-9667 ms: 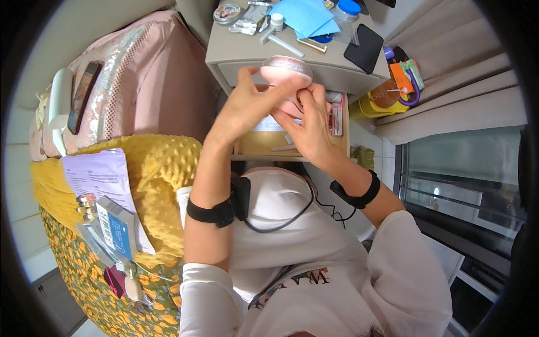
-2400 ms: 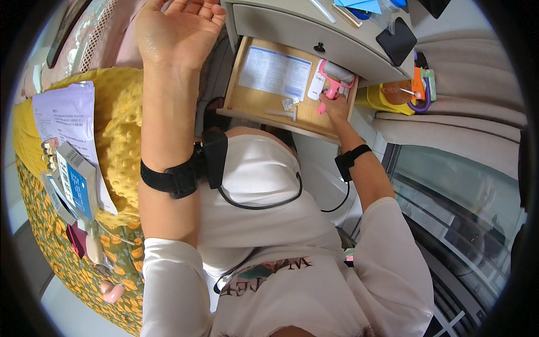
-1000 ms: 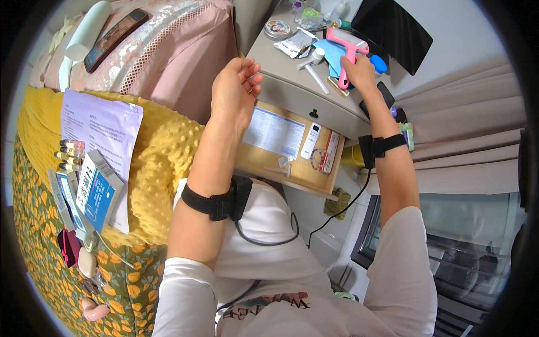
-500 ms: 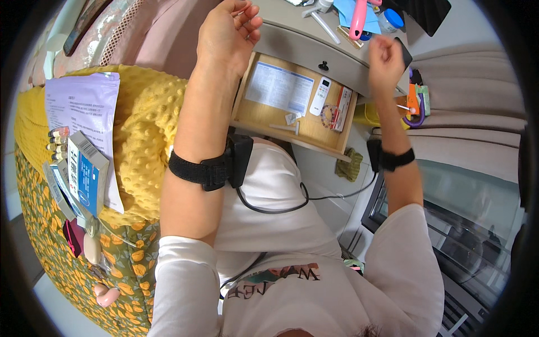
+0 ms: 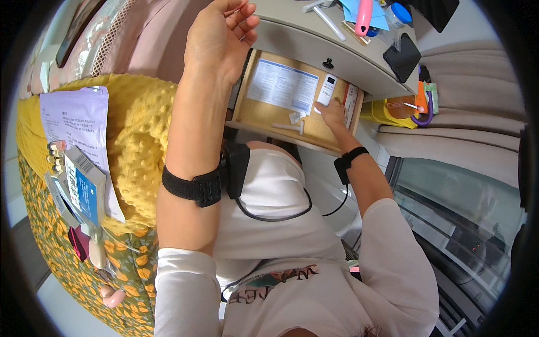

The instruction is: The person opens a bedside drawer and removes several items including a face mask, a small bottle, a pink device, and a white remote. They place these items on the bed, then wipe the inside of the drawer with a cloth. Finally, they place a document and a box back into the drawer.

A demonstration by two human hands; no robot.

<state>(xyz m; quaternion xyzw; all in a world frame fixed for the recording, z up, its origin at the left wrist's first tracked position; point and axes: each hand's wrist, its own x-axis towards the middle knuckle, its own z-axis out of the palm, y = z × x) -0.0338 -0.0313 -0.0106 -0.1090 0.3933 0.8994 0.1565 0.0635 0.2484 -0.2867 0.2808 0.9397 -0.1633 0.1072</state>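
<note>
Up at the top edge, my left hand (image 5: 222,42) hangs in the air over the left end of the drawer, palm turned right, fingers loosely bent, apart and holding nothing. My right hand (image 5: 332,112) is down in the open wooden drawer (image 5: 264,117), fingers bent downward at the lower end of a white remote control (image 5: 326,92). What its fingertips hold is hidden beneath them. Left of the remote lies a printed paper sheet (image 5: 281,84). Below the sheet are a small white packet (image 5: 295,117) and a white T-shaped plastic piece (image 5: 289,127). A red and white flat box (image 5: 350,101) lies at the drawer's right side.
On the cabinet top (image 5: 286,14) are a black phone (image 5: 402,58), a pink-handled object (image 5: 364,17) and a blue-lidded jar (image 5: 398,16). To the left, a yellow blanket (image 5: 135,129) bears a lilac pouch (image 5: 78,118) and medicine boxes (image 5: 84,185). A yellow bin (image 5: 393,112) stands right.
My right hand has come down from above the cabinet's right edge into the drawer, covering the spot where a beaded bracelet lay. The left hand has shifted slightly left.
</note>
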